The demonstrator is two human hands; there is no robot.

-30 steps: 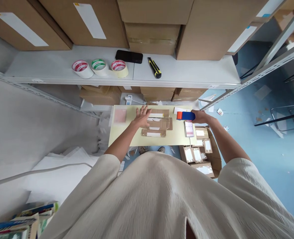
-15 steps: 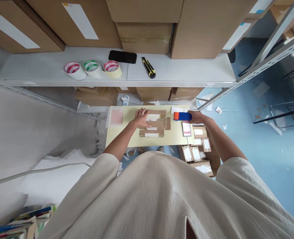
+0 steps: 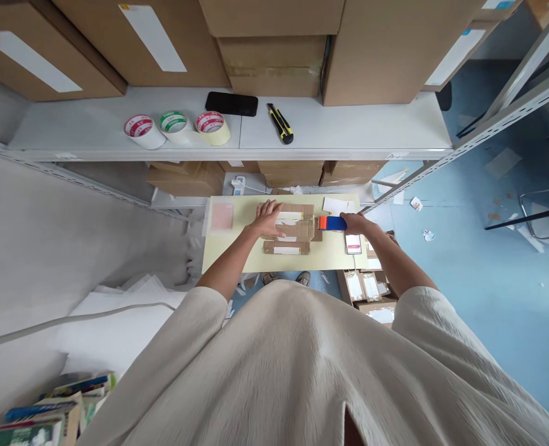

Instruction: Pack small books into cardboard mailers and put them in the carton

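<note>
My left hand (image 3: pixel 268 219) lies with fingers spread on the left part of a small cardboard box (image 3: pixel 305 231) with white labels. The box rests on the pale yellow table (image 3: pixel 235 253), and another labelled box (image 3: pixel 286 248) lies along its near side. In my right hand (image 3: pixel 354 223) is a blue and orange tape dispenser (image 3: pixel 333 223), gripped at its right end. Its orange end is close to the box's right side; whether it touches I cannot tell. A phone with a lit screen (image 3: pixel 353 244) lies just below my right hand.
On the shelf (image 3: pixel 349 133) ahead stand several tape rolls (image 3: pixel 173 126), a black phone (image 3: pixel 232 103) and a yellow-black utility knife (image 3: pixel 281 124). Large cartons (image 3: pixel 395 49) fill its back. Small labelled parcels (image 3: pixel 371 288) lie below the table's right end. A pink sheet (image 3: pixel 222 217) is on the left.
My right hand has moved left with the tape dispenser, bringing its orange end up near the box. My left hand stays on the box. The whole view has shifted slightly.
</note>
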